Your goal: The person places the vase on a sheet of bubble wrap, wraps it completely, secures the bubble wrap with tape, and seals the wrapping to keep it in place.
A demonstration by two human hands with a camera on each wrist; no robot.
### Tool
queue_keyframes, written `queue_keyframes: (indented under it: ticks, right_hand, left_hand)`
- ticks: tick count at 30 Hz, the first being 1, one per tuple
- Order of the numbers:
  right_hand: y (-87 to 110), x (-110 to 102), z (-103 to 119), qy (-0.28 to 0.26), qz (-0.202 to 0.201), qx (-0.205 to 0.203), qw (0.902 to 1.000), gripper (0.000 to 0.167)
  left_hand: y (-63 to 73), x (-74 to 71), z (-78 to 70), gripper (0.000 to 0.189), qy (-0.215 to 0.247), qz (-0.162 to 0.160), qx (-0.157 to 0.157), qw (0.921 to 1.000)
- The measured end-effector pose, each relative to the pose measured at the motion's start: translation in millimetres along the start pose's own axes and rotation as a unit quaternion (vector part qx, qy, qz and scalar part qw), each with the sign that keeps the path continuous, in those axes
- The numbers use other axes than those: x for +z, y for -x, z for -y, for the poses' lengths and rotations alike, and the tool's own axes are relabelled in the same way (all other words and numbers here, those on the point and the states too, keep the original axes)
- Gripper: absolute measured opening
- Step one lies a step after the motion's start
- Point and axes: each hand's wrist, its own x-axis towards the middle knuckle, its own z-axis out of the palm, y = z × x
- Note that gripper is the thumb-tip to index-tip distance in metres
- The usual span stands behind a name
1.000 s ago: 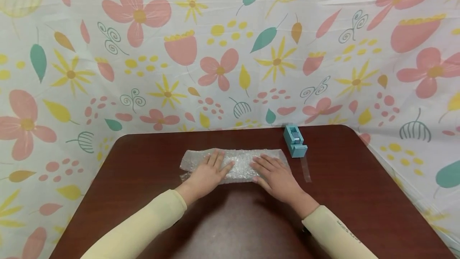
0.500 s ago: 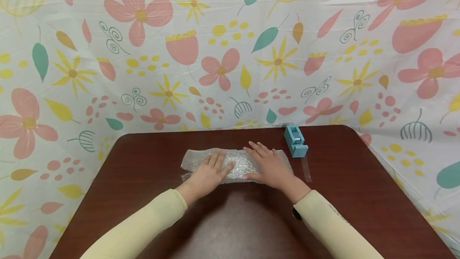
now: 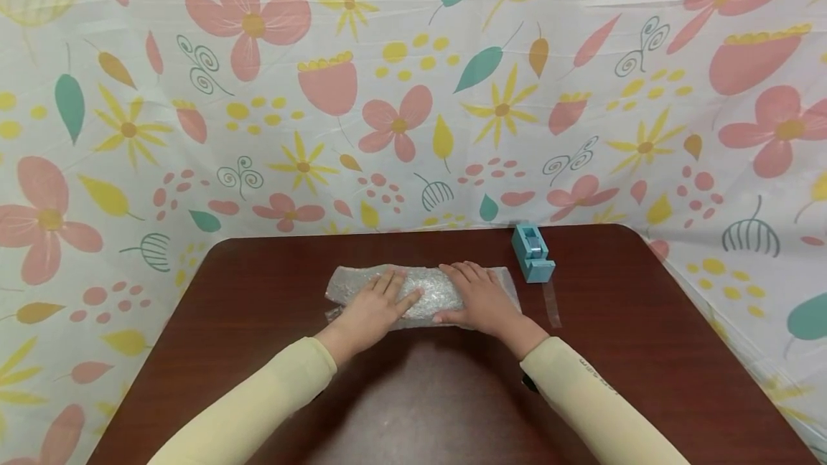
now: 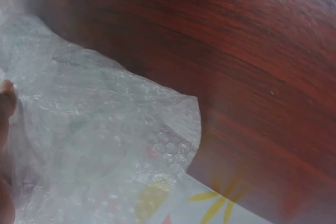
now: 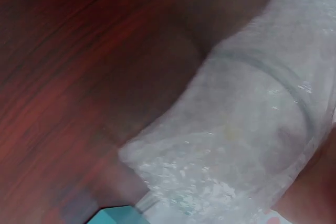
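Note:
A flat bundle of clear bubble wrap (image 3: 434,294) lies across the table in the head view. My left hand (image 3: 370,312) rests on its left part, fingers extended. On the right part lies my right hand (image 3: 484,301), thumb spread towards the middle. The left wrist view shows the loose left end of the bubble wrap (image 4: 100,108), with fingertips at the frame's edge. Through the bubble wrap (image 5: 247,114) in the right wrist view shows a faint grey curved line. What lies inside cannot be made out.
A light-blue tape dispenser (image 3: 533,255) stands to the right of the wrap near the far edge. From it a strip of clear tape (image 3: 552,304) extends over the dark wooden table (image 3: 620,350). Behind hangs a flowered cloth (image 3: 400,92).
My right hand has slid left and slightly forward over the bubble wrap, its thumb now closer to the middle. The left hand stays in place.

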Motion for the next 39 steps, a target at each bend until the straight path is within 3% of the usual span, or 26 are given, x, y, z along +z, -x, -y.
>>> queue_keyframes:
  ticks: [8, 18, 30, 35, 39]
  right_hand:
    - [-4.7, 7, -4, 0.031, -0.036, -0.02, 0.9987, 0.086]
    - [-17.6, 5, -10, 0.003, -0.005, -0.028, 0.9996, 0.083]
    - [-24.4, -3, -12, -0.04, 0.046, 0.004, 0.9981, 0.079]
    - [-26.5, -5, -15, -0.033, 0.059, 0.0, 0.9977, 0.079]
    - [-28.1, -6, -14, -0.011, 0.05, -0.004, 0.9987, 0.082]
  left_hand:
    - [-3.6, 3.5, 5.9, 0.05, 0.005, -0.025, -0.005, 0.9997]
    - [-6.5, 11.4, 7.8, 0.055, -0.005, -0.011, -0.021, 0.9997]
    - [-5.8, 21.7, 6.2, 0.057, -0.052, -0.049, -0.043, 0.9965]
    - [-6.3, 23.7, 8.9, 0.054, -0.016, -0.067, -0.036, 0.9969]
    - [-9.0, 19.4, 12.4, 0.051, 0.015, -0.057, -0.034, 0.9977]
